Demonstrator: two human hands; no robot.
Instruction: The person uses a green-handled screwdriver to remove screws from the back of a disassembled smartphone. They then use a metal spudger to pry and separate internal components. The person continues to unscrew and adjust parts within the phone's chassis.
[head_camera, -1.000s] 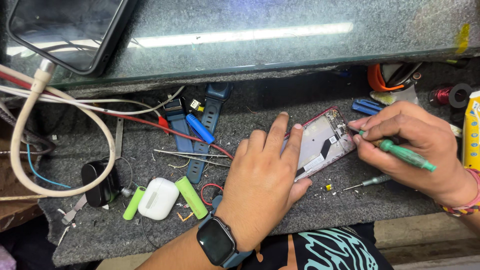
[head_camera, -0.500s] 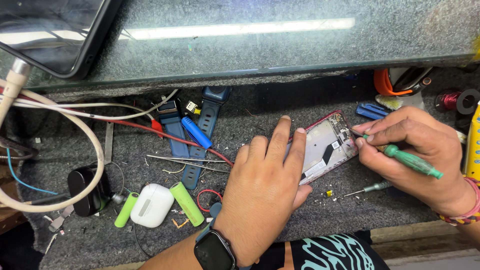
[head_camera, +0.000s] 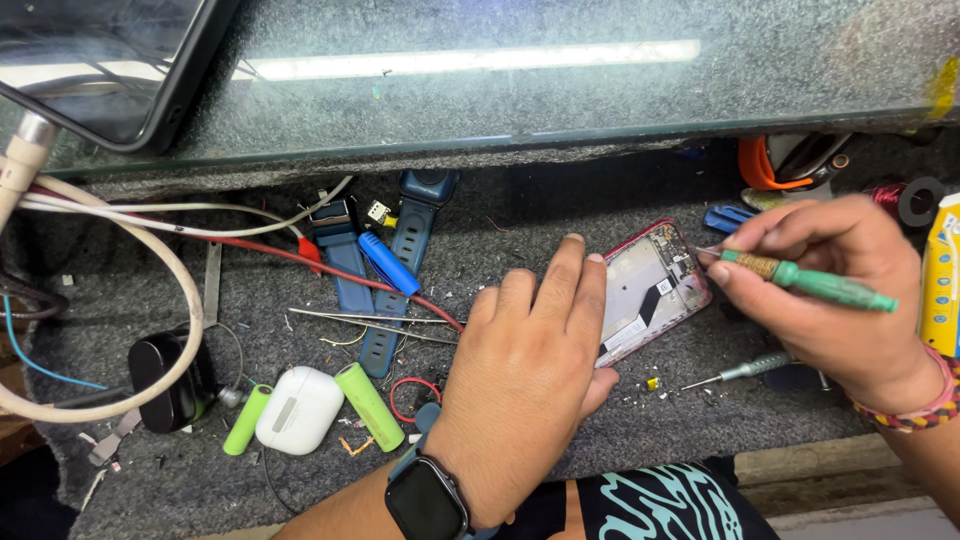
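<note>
An opened phone (head_camera: 655, 290) with a red frame lies on the grey felt mat (head_camera: 520, 220), its inner parts showing. My left hand (head_camera: 525, 370), with a dark smartwatch on the wrist, presses flat on the phone's left side and covers part of it. My right hand (head_camera: 835, 295) grips a green-handled screwdriver (head_camera: 815, 283); its tip touches the phone's upper right corner.
A second small screwdriver (head_camera: 740, 372) lies below the phone. Tweezers (head_camera: 370, 322), blue watch straps (head_camera: 415, 235), a blue cell (head_camera: 388, 263), two green cells (head_camera: 368, 405), a white earbud case (head_camera: 298, 408), a black charger (head_camera: 170, 380) and cables (head_camera: 150, 215) crowd the left. A glass shelf (head_camera: 520, 70) overhangs.
The view has shifted slightly. My right hand has tilted the screwdriver flatter, with its tip still at the phone's top corner. My left hand stays pressed on the phone.
</note>
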